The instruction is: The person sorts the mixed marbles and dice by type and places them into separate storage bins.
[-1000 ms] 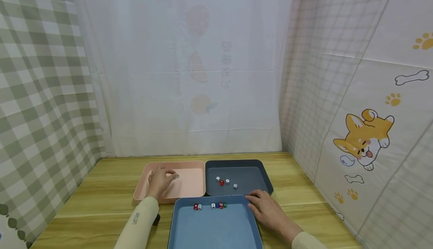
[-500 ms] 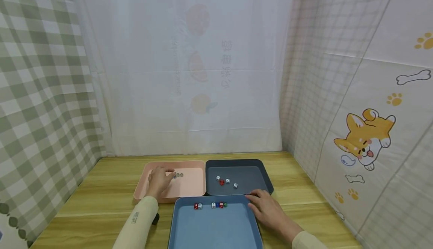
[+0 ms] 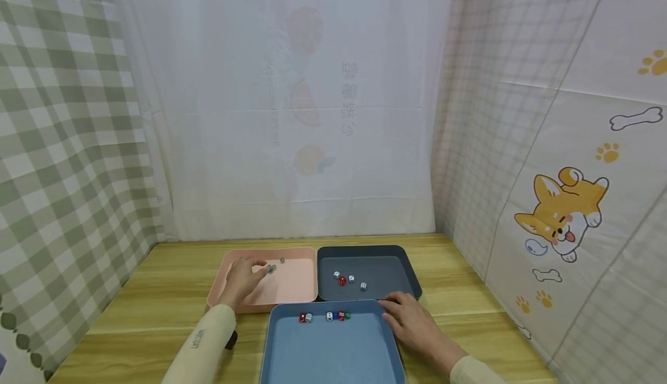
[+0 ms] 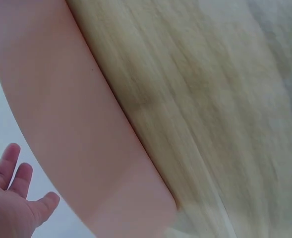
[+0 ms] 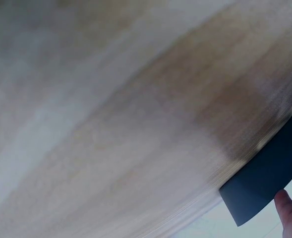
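In the head view my left hand (image 3: 242,280) hovers over the left part of a pink tray (image 3: 293,286), fingers loosely bent and apart. By its fingertips lie small greyish see-through dice (image 3: 271,269), and one more die (image 3: 282,260) sits farther back. The left wrist view has the thumb and fingers spread, with nothing seen between them. My right hand (image 3: 414,327) rests on the far right corner of a blue tray (image 3: 333,352), fingers relaxed. Along that tray's far edge stand red and white dice (image 3: 305,318) and a row of white, blue, red and green dice (image 3: 338,316).
A dark grey tray (image 3: 391,265) adjoins the pink one on the right, holding white dice (image 3: 363,286) and a red die (image 3: 342,281). All three trays stand on a wooden table (image 3: 130,314). Cloth hangs behind and at both sides.
Dice beside my left fingertips have shifted: one now lies farther back and right, the others close together. My left hand has drawn slightly left. The right hand stays put.
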Motion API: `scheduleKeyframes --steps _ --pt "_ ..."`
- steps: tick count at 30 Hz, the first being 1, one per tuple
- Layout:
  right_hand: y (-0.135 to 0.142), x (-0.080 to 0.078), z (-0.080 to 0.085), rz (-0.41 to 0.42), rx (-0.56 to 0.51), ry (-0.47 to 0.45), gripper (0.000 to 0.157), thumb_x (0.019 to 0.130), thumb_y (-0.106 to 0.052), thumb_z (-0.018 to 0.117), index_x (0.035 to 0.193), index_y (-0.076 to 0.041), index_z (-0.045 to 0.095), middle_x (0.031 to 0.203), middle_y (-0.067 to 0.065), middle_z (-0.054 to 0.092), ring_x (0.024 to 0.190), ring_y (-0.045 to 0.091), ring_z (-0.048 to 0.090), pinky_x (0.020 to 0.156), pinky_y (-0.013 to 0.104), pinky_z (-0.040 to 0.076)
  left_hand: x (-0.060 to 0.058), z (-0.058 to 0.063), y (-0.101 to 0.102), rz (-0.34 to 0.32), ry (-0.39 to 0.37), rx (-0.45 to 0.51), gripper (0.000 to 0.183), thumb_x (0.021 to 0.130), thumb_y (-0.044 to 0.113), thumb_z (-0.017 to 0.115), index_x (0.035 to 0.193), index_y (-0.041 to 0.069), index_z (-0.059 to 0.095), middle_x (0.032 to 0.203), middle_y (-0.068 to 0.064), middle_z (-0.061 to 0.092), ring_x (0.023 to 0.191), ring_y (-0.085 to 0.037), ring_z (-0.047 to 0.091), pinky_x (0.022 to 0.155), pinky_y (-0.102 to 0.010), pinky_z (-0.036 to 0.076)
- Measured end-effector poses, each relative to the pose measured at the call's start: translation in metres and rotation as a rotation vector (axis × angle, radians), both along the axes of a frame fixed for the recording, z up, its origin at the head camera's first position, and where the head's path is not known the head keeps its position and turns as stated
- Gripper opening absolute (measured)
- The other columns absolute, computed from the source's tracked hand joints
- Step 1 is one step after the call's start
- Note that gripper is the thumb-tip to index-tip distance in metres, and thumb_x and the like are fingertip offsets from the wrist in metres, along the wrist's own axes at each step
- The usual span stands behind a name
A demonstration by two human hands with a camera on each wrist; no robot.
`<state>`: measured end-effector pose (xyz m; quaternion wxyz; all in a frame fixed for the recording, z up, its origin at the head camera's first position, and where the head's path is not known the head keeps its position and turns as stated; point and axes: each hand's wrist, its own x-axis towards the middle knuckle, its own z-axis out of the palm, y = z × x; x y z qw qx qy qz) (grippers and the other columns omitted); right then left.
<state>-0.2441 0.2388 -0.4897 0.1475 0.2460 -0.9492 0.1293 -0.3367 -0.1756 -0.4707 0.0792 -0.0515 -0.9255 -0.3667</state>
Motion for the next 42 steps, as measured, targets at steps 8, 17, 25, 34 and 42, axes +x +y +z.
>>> scheduleKeyframes --steps 8,17,25,34,42 --pt "0.000 -0.004 -0.003 0.001 -0.005 0.020 0.028 0.097 -0.021 0.064 0.123 -0.011 0.071 0.117 0.005 0.061 0.106 0.024 0.057 0.087 0.048 0.050 0.006 0.000 -0.007 -0.085 0.021 -0.007 0.035 0.095 0.021 0.067 0.123 0.000 0.067 0.132 -0.020 0.057 0.125 -0.041 0.049 0.096 -0.058 0.044" --pt "0.000 -0.003 -0.001 -0.003 0.002 0.003 0.029 0.097 -0.022 0.064 0.122 -0.011 0.071 0.116 0.005 0.060 0.104 0.024 0.057 0.086 0.047 0.050 0.021 0.000 -0.014 -0.238 0.054 -0.083 0.044 0.095 0.025 0.068 0.130 -0.002 0.061 0.134 -0.023 0.055 0.127 -0.045 0.047 0.102 -0.060 0.038" --pt "0.000 0.000 -0.002 -0.013 0.008 -0.015 0.029 0.096 -0.022 0.065 0.122 -0.012 0.071 0.116 0.004 0.060 0.104 0.023 0.056 0.087 0.047 0.050 0.036 -0.006 -0.018 -0.344 0.102 -0.150 0.052 0.092 0.029 0.070 0.133 -0.002 0.059 0.135 -0.027 0.053 0.127 -0.047 0.046 0.103 -0.062 0.037" --pt "0.001 0.003 -0.003 -0.004 0.000 -0.014 0.028 0.096 -0.022 0.066 0.121 -0.011 0.071 0.115 0.005 0.061 0.104 0.025 0.057 0.086 0.047 0.050 0.058 -0.011 -0.021 -0.452 0.076 -0.175 0.070 0.091 0.043 0.070 0.140 -0.004 0.051 0.142 -0.029 0.046 0.132 -0.052 0.038 0.103 -0.068 0.030" --pt "-0.001 -0.002 0.001 -0.015 -0.014 -0.038 0.029 0.096 -0.022 0.066 0.121 -0.010 0.070 0.116 0.006 0.060 0.106 0.027 0.057 0.088 0.049 0.050 0.069 -0.016 -0.021 -0.478 0.117 -0.225 0.079 0.086 0.052 0.072 0.141 -0.002 0.051 0.144 -0.026 0.044 0.132 -0.051 0.038 0.104 -0.069 0.027"
